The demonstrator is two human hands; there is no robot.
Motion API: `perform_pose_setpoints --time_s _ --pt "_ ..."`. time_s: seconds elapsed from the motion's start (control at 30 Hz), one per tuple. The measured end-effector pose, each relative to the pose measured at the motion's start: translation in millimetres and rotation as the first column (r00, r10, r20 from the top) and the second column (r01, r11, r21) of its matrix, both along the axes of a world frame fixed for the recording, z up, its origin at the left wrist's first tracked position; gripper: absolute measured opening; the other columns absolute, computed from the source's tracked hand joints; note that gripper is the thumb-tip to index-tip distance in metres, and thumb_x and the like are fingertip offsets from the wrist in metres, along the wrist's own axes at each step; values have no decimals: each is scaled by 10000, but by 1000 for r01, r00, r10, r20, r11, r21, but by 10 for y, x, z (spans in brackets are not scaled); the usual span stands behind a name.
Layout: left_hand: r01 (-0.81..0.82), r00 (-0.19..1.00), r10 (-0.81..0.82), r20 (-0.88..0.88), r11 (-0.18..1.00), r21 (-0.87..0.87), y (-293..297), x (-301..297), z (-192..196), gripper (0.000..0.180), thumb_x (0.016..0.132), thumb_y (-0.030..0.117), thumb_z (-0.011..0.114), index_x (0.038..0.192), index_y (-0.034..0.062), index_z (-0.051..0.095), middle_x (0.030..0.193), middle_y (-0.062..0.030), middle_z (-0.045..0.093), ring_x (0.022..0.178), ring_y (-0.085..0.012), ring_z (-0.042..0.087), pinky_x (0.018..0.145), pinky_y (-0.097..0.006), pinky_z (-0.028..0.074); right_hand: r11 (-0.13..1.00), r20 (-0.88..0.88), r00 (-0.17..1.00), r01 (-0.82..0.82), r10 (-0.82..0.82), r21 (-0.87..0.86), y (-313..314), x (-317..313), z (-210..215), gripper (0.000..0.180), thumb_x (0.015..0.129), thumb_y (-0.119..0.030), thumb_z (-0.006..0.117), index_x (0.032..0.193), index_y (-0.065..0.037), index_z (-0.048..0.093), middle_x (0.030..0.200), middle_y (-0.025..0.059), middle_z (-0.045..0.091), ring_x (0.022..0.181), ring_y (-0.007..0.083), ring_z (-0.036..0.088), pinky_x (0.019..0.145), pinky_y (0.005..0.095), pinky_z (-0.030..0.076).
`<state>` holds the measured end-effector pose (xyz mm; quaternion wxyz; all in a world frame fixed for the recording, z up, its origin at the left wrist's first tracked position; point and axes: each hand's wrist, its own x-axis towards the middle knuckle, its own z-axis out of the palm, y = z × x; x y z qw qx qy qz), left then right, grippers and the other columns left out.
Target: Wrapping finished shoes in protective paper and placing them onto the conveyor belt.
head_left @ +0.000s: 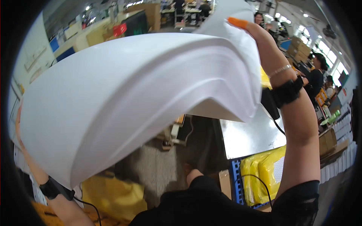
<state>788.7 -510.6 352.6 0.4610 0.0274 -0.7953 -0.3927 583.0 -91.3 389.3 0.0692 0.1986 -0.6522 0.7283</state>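
A thick stack of large white sheets (86, 86) is held up in front of me, bowed in a wide curve, with its layered edges fanned toward me. At its upper right corner, my right hand (253, 30) is closed on the sheets; an orange cover is on one finger, and the other fingers are hidden behind the paper. White sheets rise blurred beside that finger. My left hand (19, 122) shows only as a sliver along the stack's left edge. Its fingers are hidden behind the paper, and it bears that side of the stack.
A shiny metal tabletop (250, 137) lies below right. Beside it, a blue crate (236, 180) holds yellow plastic-wrapped packages (260, 175). Yellow sheeting (113, 194) lies at lower left. A person (318, 77) sits at right, near stacked cartons (298, 49). Black wrist devices trail cables.
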Motion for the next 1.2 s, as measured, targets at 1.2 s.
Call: perform_pose_setpoints --time_s 1.2 --pt "259 -369 -915 -160 -267 928 3866 -7361 -292 255 815 72 615 997 -101 574 864 -182 656 685 -234 673 648 -340 575 282 388 248 959 -888 34 2771 -771 -535 293 853 -192 549 1005 56 591 887 122 652 728 189 642 672 296 528"
